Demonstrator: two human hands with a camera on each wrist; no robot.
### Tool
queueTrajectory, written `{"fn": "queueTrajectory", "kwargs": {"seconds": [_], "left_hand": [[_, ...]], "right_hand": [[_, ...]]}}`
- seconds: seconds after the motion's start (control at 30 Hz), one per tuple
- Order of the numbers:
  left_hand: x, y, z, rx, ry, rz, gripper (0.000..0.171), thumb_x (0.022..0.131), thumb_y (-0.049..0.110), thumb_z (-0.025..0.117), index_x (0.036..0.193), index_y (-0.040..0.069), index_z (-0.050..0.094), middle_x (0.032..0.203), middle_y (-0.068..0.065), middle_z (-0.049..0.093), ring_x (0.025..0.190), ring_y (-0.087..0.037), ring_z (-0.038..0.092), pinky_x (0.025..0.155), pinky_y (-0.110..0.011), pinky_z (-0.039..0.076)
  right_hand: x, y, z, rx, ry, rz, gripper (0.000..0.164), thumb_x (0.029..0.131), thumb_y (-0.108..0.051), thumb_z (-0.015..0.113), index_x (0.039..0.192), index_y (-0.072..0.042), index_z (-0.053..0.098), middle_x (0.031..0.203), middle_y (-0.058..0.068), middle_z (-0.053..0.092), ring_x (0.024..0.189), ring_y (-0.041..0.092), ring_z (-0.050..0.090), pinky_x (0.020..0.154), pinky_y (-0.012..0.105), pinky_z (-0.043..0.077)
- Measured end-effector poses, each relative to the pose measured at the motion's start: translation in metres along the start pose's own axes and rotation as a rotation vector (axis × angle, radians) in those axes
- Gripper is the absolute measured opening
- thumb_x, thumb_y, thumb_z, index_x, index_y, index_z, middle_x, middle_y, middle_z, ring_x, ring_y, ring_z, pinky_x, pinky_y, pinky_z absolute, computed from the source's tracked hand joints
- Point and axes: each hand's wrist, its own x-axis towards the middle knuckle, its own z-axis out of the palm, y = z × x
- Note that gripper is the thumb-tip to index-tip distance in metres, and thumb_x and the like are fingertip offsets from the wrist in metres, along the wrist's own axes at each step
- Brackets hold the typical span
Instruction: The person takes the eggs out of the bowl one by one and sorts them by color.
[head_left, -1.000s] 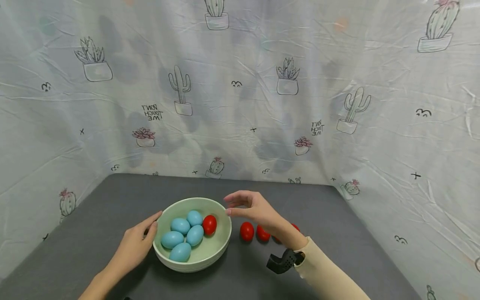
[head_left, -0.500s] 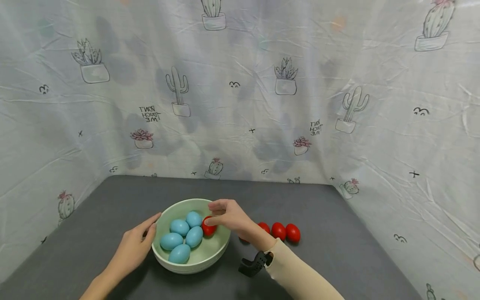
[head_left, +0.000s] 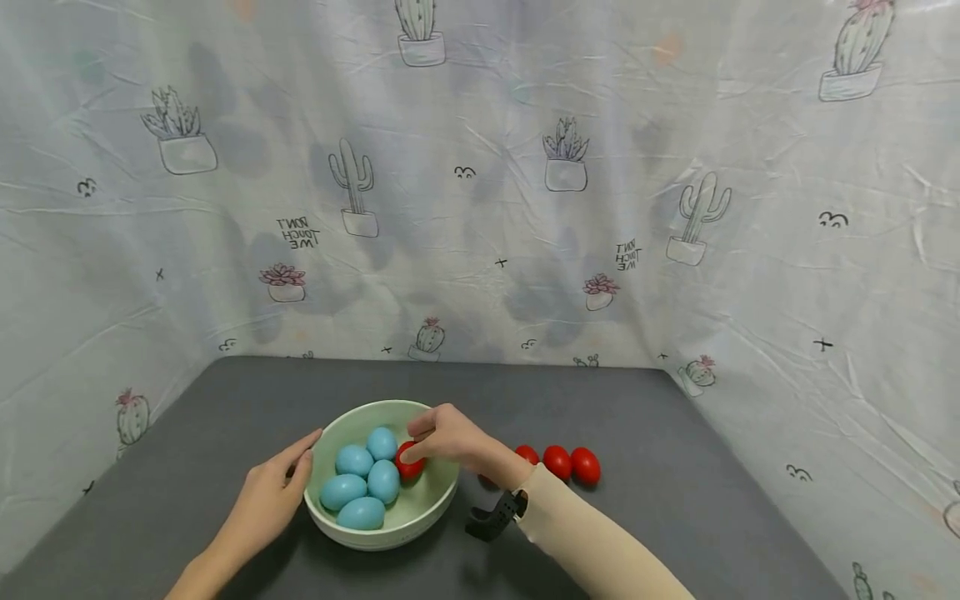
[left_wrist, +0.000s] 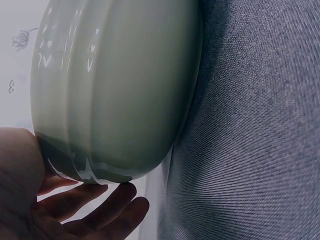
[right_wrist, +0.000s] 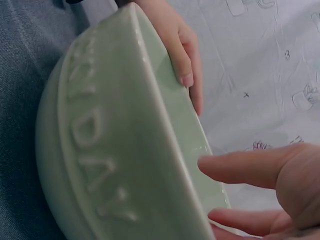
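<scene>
A pale green bowl holds several blue eggs and one red egg. My left hand grips the bowl's left side, its fingertips against the outer wall in the left wrist view. Over the right rim, my right hand reaches in at the red egg, its thumb in front of that egg. In the right wrist view the right hand's fingers are extended and spread, with no egg visible between them. The bowl's wall hides the eggs there. Raised letters mark the bowl's side.
Several more red eggs lie in a row on the grey tabletop right of the bowl, partly behind the right forearm. A black strap is on the right wrist. A cactus-print curtain surrounds the table's back and sides.
My right hand has moved left from beside the bowl to inside it. The red egg and some blue eggs have shifted slightly within the bowl. My left hand stays in place.
</scene>
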Motion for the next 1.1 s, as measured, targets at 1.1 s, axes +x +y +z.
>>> {"fn": "queueTrajectory", "kwargs": {"seconds": [1.1], "left_hand": [[-0.002, -0.002, -0.001, 0.035, 0.0, -0.006, 0.045, 0.108, 0.025, 0.04, 0.146, 0.001, 0.047, 0.135, -0.027, 0.053, 0.11, -0.042, 0.06, 0.08, -0.053, 0.051]], "right_hand": [[0.02, 0.0, 0.007, 0.114, -0.178, 0.105, 0.032, 0.081, 0.008, 0.076, 0.112, 0.007, 0.072, 0.097, 0.007, 0.07, 0.088, 0.018, 0.067, 0.08, 0.038, 0.054]]}}
